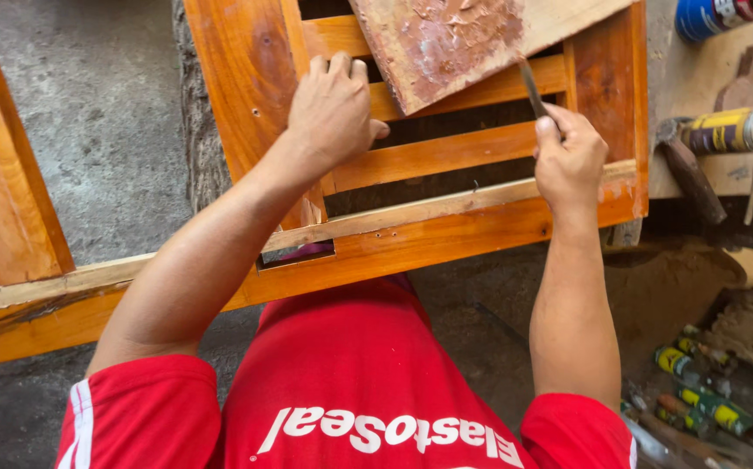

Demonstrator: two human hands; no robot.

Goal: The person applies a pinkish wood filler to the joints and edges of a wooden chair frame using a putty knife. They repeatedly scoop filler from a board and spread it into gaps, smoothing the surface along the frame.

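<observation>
My left hand [331, 108] rests knuckles-up on an orange varnished wooden frame [428, 230], fingers curled over a slat beside its upright. My right hand [569, 156] grips a small flat-bladed tool [531, 87], a putty knife or chisel, its blade pointing up toward a bare wooden board [446, 43] smeared with reddish-brown filler. That board lies across the top of the frame. Several horizontal slats [437, 155] run between the two hands. I wear a red shirt with white trim.
A yellow can [731, 130] lies on its side on a bench at the right, next to a wooden-handled hammer [687, 169]. A blue can [706, 16] stands top right. Several small tubes [698, 386] litter the lower right. A second orange frame piece [11, 174] leans at left over concrete floor.
</observation>
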